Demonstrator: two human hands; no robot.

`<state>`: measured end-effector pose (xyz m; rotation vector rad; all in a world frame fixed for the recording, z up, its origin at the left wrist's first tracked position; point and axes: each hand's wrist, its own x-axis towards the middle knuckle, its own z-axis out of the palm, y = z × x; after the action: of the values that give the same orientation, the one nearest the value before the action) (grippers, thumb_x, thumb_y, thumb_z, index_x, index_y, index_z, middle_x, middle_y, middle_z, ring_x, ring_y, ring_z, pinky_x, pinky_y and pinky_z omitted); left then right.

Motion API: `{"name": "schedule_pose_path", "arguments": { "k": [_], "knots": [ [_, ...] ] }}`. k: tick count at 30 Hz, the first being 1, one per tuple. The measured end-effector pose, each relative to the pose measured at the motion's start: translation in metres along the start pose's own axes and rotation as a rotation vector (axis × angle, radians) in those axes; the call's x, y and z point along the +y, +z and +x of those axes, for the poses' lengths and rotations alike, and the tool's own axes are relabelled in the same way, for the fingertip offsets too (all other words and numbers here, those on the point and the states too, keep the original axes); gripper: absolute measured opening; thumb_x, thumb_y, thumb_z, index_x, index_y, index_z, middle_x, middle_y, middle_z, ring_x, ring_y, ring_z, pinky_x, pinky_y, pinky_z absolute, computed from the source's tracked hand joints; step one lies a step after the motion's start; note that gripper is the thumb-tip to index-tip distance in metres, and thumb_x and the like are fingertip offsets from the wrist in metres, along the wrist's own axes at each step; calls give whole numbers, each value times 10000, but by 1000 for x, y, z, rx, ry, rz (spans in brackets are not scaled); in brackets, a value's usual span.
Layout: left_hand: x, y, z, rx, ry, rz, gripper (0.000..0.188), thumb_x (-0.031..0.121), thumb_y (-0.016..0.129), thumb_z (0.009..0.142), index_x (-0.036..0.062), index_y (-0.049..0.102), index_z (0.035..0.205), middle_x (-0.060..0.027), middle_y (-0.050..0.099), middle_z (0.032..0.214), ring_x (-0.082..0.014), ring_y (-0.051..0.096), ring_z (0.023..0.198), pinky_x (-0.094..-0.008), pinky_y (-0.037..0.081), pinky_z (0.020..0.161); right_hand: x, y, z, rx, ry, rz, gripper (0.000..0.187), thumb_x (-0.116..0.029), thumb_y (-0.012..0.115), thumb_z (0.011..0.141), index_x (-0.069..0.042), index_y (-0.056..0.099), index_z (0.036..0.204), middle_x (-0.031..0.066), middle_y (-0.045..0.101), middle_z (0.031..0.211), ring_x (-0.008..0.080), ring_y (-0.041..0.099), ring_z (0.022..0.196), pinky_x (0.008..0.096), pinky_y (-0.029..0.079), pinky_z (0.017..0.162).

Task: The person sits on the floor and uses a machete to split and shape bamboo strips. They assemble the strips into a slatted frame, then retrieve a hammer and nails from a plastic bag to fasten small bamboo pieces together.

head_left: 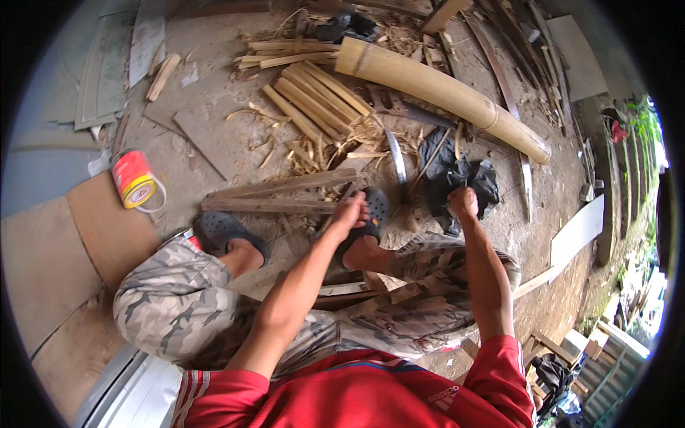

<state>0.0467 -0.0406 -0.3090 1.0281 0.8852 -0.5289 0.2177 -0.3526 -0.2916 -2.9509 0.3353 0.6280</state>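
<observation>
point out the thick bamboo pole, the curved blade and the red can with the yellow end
thick bamboo pole (pixel 440 93): head view, middle of its length
curved blade (pixel 396 157): head view, middle of the shiny metal
red can (pixel 131 168): head view, its red side wall

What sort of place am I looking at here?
Probably a makeshift bamboo workshop: there's a thick bamboo pole, a pile of split strips and a curved metal blade near the person's feet.
</observation>
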Motion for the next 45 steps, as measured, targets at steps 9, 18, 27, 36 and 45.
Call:
{"name": "schedule_pose_path", "arguments": {
  "k": [9, 18, 27, 36, 45],
  "knots": [
    [-27, -179, 0, 888, 103, -581, 367, 365, 594, 957, 13, 543, 1046, -98, 567, 925, -203, 609, 787, -335, 551, 626, -146, -44, -59, 169, -495, 340, 206, -281, 707, 833, -103, 741, 930, 102, 726, 840, 243, 706, 816, 347, 531, 746],
    [-29, -219, 17, 609, 69, -865, 467, 264, 598, 959, 14, 458, 1328, -101, 534, 974, -197, 553, 794, -400, 575, 813, -264, 20, -119, -102, -874, 414, 114, -121, 643, 856, -54, 699, 928, 82, 710, 759, 152, 678, 647, 302, 521, 599],
    [-30, -226, 5, 651, -20, -824, 605, 233, 571, 980, -9, 301, 1464, -150, 515, 1109, -253, 576, 929, -360, 578, 897, -317, 113, -154, -170, -772, 169, 198, -200, 599, 849, -183, 721, 1005, 150, 700, 966, 348, 667, 892, 456, 536, 756],
    [-43, -244, 6, 455, -43, -872, 530, 246, 580, 980, 29, 384, 1422, -129, 506, 1163, -203, 566, 936, -345, 577, 837, -313, 147, -155, -131, -1051, -102, 432, -160, 671, 836, -88, 595, 1255, 104, 594, 1267, 297, 504, 1247, 447, 375, 1067],
    [-46, -229, 16, 619, 22, -1133, 458, 316, 484, 1003, 44, 399, 1362, -91, 466, 1242, -253, 521, 1045, -465, 461, 998, -311, 150, -141, -183, -1140, -261, 513, -184, 713, 815, -74, 529, 1282, 136, 569, 1213, 337, 505, 1207, 441, 403, 1039]
  ]
}}
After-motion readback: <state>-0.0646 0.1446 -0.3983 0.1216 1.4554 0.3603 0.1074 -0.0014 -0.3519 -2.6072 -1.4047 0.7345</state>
